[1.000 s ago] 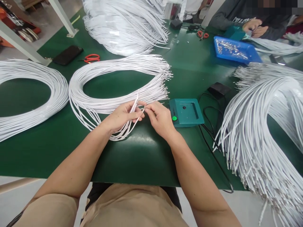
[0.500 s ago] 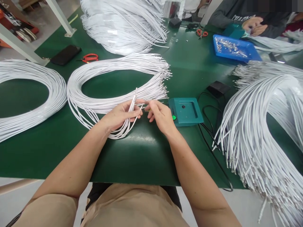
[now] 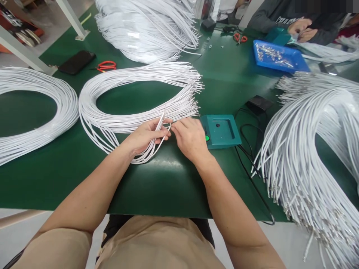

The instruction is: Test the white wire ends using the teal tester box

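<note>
The white cables (image 3: 149,152) being worked on are a small bunch in the left hand (image 3: 146,136), over the table (image 3: 159,194), just on the near side of the big white coil (image 3: 112,121). Left thumb and fingers are closed around the bunch close to its ends, tips poking up and away from the person, slack curving below the hand. 1 strand leans off from the rest toward the right hand (image 3: 188,136). That hand's fingers are bunched together right at the strand's tip, but it's blurry there, so I can't tell if they're really pinching it.

Handling-wise, I'd bet each strand is super light, bendy but a bit springy, since the slack makes a smooth round loop instead of flopping flat. The jacket looks smooth, so I'd guess strands slide past each other if the grip goes loose. The coil is probably a fair bit heavier as a lump. Weak spot is likely the tips, so I'd go easy there.

Where to grab? IMO the left hold is about right: squeeze the bunch a little behind the ends, then take 1 strand by the jacket just short of its tip, between thumb and index.
</note>
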The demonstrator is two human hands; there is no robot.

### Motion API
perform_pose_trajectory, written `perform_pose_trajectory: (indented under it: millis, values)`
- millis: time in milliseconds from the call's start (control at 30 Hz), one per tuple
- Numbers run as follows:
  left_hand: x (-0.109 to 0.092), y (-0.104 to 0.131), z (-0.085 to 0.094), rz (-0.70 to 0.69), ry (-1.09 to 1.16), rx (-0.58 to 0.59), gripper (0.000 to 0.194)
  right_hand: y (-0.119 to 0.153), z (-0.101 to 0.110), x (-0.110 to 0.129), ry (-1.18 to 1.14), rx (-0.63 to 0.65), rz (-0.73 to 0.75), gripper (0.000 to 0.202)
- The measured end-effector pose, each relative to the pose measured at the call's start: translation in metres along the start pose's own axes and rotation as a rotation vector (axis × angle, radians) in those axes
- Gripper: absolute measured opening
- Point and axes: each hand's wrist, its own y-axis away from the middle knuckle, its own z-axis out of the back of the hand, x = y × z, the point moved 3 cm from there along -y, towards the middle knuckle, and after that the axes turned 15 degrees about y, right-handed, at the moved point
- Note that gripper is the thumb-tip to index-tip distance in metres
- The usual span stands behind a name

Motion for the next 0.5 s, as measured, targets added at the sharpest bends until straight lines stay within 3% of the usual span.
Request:
perform_pose_trajectory:
  millis: [67, 233, 500]
  values:
    - [0.003, -0.003, 0.001, -0.051, -0.04, -0.037, 0.044, -0.001, 0.004, -0.007, 0.143, 0.01, -0.017, 0.02]
    - [0.01, -0.008, 0.004, -0.135, -0.147, -0.063, 0.044, -0.005, 0.002, -0.028, 0.242, 0.213, -0.006, 0.015]
    - [0.02, -0.013, 0.003, -0.139, -0.222, -0.028, 0.041, -0.004, -0.001, -0.034, 0.262, 0.231, 0.126, 0.021]
